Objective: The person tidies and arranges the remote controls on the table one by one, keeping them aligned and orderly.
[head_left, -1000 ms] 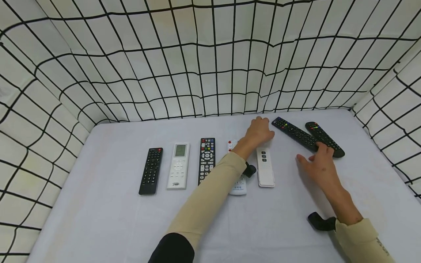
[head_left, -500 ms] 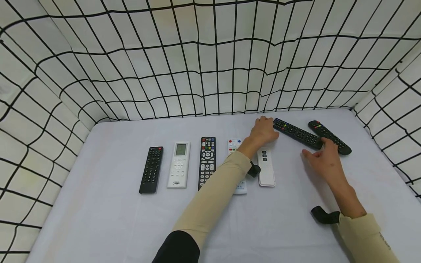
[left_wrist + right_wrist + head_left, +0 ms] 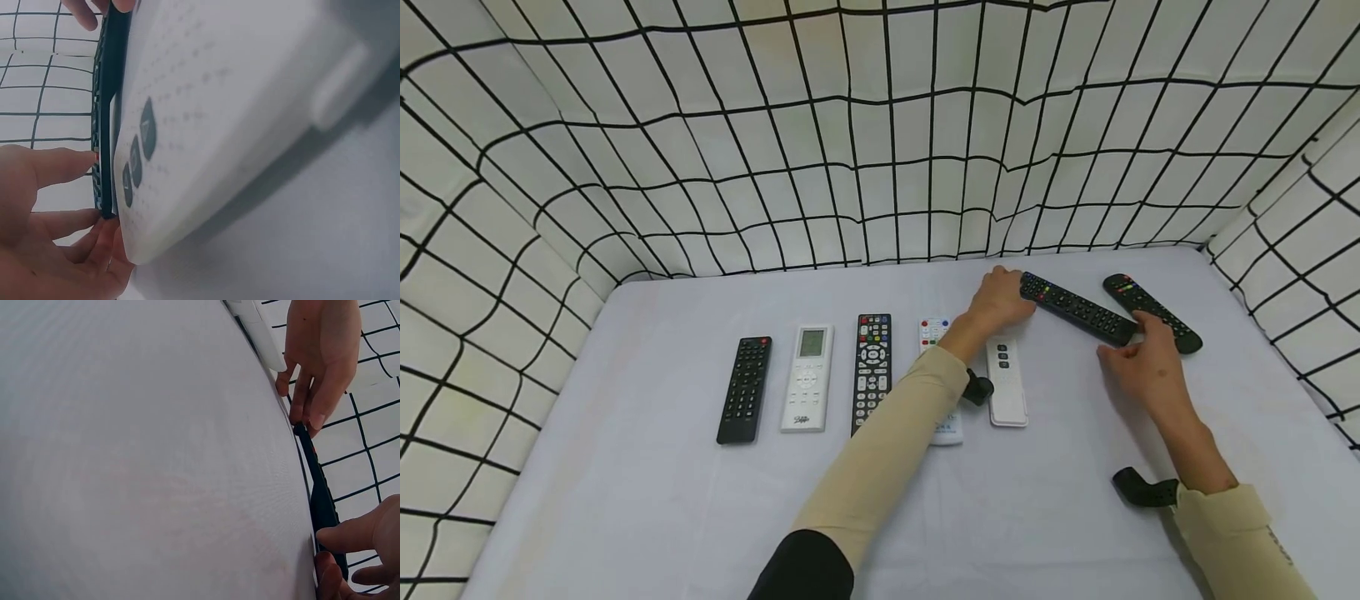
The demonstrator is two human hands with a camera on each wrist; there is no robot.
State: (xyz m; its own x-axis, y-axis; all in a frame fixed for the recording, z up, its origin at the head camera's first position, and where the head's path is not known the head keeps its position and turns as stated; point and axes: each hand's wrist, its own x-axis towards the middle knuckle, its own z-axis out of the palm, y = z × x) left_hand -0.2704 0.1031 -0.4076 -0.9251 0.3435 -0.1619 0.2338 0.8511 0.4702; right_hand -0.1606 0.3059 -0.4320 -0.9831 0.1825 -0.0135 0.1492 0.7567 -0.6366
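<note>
Both hands are at a long black remote control [image 3: 1075, 308] that lies slantwise at the back right of the white-covered table. Its far left end is pinched by my left hand [image 3: 1000, 298]; in the left wrist view the thumb [image 3: 65, 165] lies on the button side. My right hand [image 3: 1150, 367] pinches the near right end, thumb toward me. A second black remote [image 3: 1153, 312], with rounded ends, lies just right of the first, beyond my right fingers. Below my left hand is a white remote [image 3: 1006, 383] with a few dark buttons.
Leftward in a row lie a white remote with coloured buttons [image 3: 934, 330], partly under my left forearm, a black one with a round pad [image 3: 872, 358], a white one with a screen [image 3: 807, 379] and a slim black one [image 3: 745, 390]. Black wire grid [image 3: 891, 167] walls the table.
Both hands have shifted slightly right. My left fingers have come to the long remote's end; that remote has turned slightly and parted from the rounded remote, which has slid a little right.
</note>
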